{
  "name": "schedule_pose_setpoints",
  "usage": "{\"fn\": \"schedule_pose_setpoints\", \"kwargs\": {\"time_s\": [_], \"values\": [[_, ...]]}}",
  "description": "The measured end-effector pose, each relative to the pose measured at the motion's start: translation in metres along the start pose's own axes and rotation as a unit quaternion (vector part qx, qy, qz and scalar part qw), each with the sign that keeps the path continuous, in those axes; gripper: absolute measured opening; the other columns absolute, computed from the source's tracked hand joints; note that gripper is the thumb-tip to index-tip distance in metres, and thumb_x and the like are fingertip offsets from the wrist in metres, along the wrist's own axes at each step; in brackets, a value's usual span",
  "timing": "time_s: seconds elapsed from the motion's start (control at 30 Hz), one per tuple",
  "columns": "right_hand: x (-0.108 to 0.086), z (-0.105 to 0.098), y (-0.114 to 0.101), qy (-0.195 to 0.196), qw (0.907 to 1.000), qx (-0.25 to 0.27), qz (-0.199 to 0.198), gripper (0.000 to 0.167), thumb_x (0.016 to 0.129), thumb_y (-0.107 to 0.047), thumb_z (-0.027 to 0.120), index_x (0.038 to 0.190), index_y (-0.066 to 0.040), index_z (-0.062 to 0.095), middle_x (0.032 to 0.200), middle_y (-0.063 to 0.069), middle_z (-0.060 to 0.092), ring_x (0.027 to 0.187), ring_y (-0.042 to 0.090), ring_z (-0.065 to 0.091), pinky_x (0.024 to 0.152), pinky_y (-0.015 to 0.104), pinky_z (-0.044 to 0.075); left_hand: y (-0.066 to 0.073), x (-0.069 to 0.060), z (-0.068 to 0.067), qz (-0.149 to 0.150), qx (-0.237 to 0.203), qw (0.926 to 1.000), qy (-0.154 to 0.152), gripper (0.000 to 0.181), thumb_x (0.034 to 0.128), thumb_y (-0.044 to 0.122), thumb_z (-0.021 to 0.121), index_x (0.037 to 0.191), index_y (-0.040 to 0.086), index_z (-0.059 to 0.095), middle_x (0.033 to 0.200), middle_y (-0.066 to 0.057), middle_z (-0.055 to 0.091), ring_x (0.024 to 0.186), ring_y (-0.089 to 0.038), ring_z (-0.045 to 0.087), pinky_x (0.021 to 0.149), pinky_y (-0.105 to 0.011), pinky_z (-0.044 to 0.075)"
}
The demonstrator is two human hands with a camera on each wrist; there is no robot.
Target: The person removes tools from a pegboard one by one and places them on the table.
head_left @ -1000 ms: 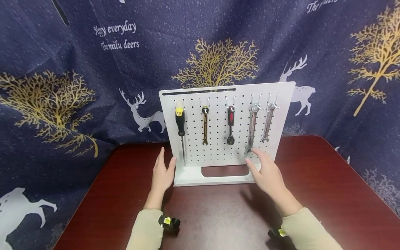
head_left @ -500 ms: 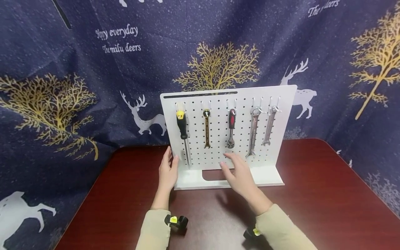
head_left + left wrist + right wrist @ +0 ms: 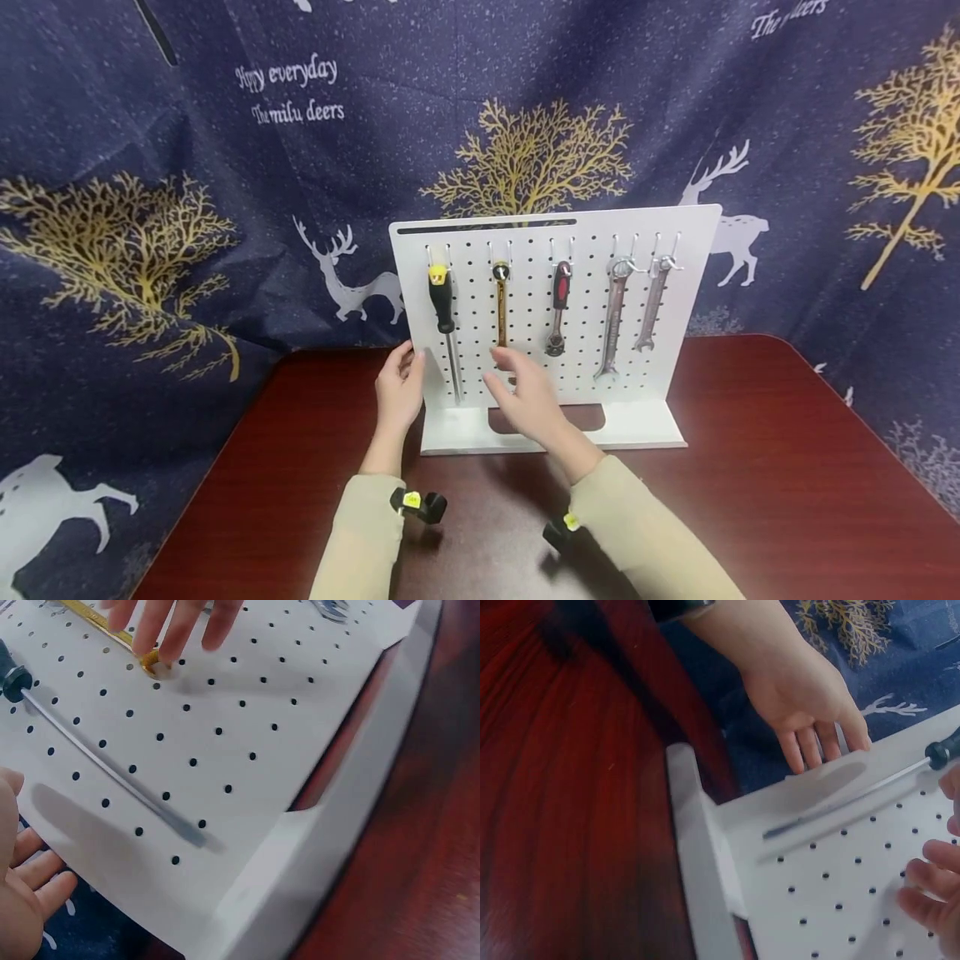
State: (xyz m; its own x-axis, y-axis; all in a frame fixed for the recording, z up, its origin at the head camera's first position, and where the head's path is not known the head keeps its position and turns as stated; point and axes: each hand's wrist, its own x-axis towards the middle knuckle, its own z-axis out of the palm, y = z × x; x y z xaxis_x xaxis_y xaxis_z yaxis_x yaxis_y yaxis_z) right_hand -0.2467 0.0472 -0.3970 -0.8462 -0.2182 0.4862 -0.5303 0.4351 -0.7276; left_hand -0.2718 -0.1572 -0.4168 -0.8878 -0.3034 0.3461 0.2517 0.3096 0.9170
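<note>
Across the rear, a dark blue cloth backdrop [image 3: 375, 183] printed with gold trees and white deer. Before it, a glossy reddish-brown desk [image 3: 750, 433]. On the desk, a white pegboard [image 3: 583, 325], upright on a flat base, long axis running side to side, with rows of small dark holes and a slot along the top. At its left edge, the left hand [image 3: 397, 392], fingers extended behind the panel, thumb apart; hard to tell how firmly touching. Before the panel's lower left part, the right hand [image 3: 528, 404], fingers loosely curved and spread, thumb well apart.

Leftmost on the panel, a black-handled screwdriver [image 3: 445, 321] with a yellow cap, shaft downward, tip angled slightly right. Toward the right, a large silver combination wrench [image 3: 613, 321], ring end up, open end down and leaning left. Beside it at far right, a smaller silver wrench [image 3: 654, 308] at a similar slant. At centre, a ratchet [image 3: 561, 287], dark-and-red grip up, round head down, nearly vertical. Second from left, a slim gold wrench [image 3: 502, 312], vertical, lower end at the right fingertips; impossible to tell whether touching.
</note>
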Motion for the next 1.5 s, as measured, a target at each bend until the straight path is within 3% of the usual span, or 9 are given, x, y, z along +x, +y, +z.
{"fn": "schedule_pose_setpoints", "kwargs": {"time_s": [0.1, 0.23, 0.37, 0.5, 0.6, 0.8, 0.97, 1.3, 1.5], "values": [[0.010, 0.006, -0.004, -0.032, 0.9954, 0.067, 0.061, 0.045, 0.094, -0.023, 0.057, 0.134, -0.008, 0.046, 0.131, 0.013, 0.056, 0.115, 0.027, 0.057, 0.092, 0.042, 0.049, 0.003, 0.010, 0.002, -0.019, -0.021, 0.9995, 0.017, 0.036, 0.0949, 0.022, 0.058, 0.121, -0.003, 0.059, 0.116, -0.023, 0.063, 0.108, -0.031, 0.061, 0.094, -0.042, 0.047], [0.019, 0.013, -0.007, -0.065, 0.9799, 0.140, 0.127, 0.050, 0.094, -0.025, 0.058, 0.139, -0.014, 0.041, 0.134, 0.011, 0.053, 0.122, 0.028, 0.052, 0.098, 0.045, 0.045, 0.009, 0.020, 0.006, -0.058, -0.046, 0.9968, 0.030, 0.036, 0.0927, 0.029, 0.061, 0.112, -0.001, 0.065, 0.105, -0.019, 0.066, 0.091, -0.017, 0.060, 0.081, -0.028, 0.048], [0.026, 0.018, -0.011, -0.085, 0.9700, 0.181, 0.139, 0.052, 0.095, -0.025, 0.057, 0.141, -0.015, 0.038, 0.135, 0.012, 0.052, 0.125, 0.030, 0.049, 0.102, 0.046, 0.041, 0.017, 0.027, 0.009, -0.068, -0.067, 0.9947, 0.039, 0.034, 0.0900, 0.031, 0.065, 0.101, -0.001, 0.067, 0.083, -0.006, 0.066, 0.074, -0.007, 0.052, 0.067, -0.019, 0.042], [0.031, 0.024, -0.015, -0.091, 0.9672, 0.200, 0.127, 0.049, 0.096, -0.022, 0.054, 0.141, -0.012, 0.037, 0.134, 0.015, 0.053, 0.124, 0.031, 0.050, 0.103, 0.046, 0.040, 0.021, 0.031, 0.010, -0.064, -0.087, 0.9932, 0.044, 0.033, 0.0883, 0.029, 0.067, 0.093, -0.004, 0.066, 0.067, 0.007, 0.056, 0.064, -0.005, 0.047, 0.058, -0.019, 0.039], [0.033, 0.027, -0.020, -0.095, 0.9646, 0.206, 0.134, 0.048, 0.097, -0.022, 0.053, 0.141, -0.012, 0.038, 0.134, 0.015, 0.052, 0.124, 0.030, 0.050, 0.104, 0.046, 0.039, 0.022, 0.031, 0.010, -0.062, -0.094, 0.9926, 0.045, 0.032, 0.0885, 0.027, 0.067, 0.089, -0.005, 0.065, 0.062, 0.006, 0.051, 0.057, -0.005, 0.043, 0.053, -0.019, 0.036], [0.041, 0.030, -0.032, -0.088, 0.9474, 0.244, 0.189, 0.050, 0.095, -0.030, 0.056, 0.141, -0.021, 0.038, 0.135, 0.007, 0.053, 0.126, 0.024, 0.048, 0.107, 0.046, 0.035, 0.023, 0.032, 0.010, -0.044, -0.075, 0.9954, 0.041, 0.031, 0.0897, 0.026, 0.066, 0.086, -0.005, 0.064, 0.059, 0.006, 0.046, 0.055, -0.006, 0.041, 0.051, -0.020, 0.036], [0.051, 0.031, -0.038, -0.060, 0.9550, 0.230, 0.177, 0.048, 0.096, -0.033, 0.054, 0.141, -0.025, 0.038, 0.131, 0.008, 0.056, 0.117, 0.023, 0.055, 0.098, 0.042, 0.045, 0.021, 0.034, 0.011, -0.029, -0.071, 0.9962, 0.041, 0.031, 0.0902, 0.025, 0.065, 0.084, -0.005, 0.063, 0.058, 0.007, 0.047, 0.057, -0.007, 0.042, 0.053, -0.020, 0.036], [0.068, 0.028, -0.047, -0.035, 0.9673, 0.205, 0.145, 0.040, 0.095, -0.030, 0.056, 0.128, -0.007, 0.051, 0.122, 0.012, 0.062, 0.101, 0.020, 0.063, 0.077, 0.027, 0.052, 0.021, 0.033, 0.007, -0.035, -0.073, 0.9957, 0.045, 0.033, 0.0892, 0.027, 0.066, 0.086, -0.006, 0.065, 0.060, 0.005, 0.051, 0.056, -0.005, 0.045, 0.053, -0.019, 0.039], [0.075, 0.026, -0.055, -0.037, 0.9701, 0.202, 0.130, 0.040, 0.094, -0.028, 0.058, 0.128, -0.007, 0.051, 0.121, 0.012, 0.062, 0.102, 0.021, 0.061, 0.079, 0.029, 0.052, 0.033, 0.039, 0.003, -0.022, -0.072, 0.9963, 0.041, 0.031, 0.0898, 0.028, 0.065, 0.091, -0.003, 0.067, 0.067, 0.006, 0.058, 0.062, -0.006, 0.048, 0.057, -0.018, 0.041]]}}
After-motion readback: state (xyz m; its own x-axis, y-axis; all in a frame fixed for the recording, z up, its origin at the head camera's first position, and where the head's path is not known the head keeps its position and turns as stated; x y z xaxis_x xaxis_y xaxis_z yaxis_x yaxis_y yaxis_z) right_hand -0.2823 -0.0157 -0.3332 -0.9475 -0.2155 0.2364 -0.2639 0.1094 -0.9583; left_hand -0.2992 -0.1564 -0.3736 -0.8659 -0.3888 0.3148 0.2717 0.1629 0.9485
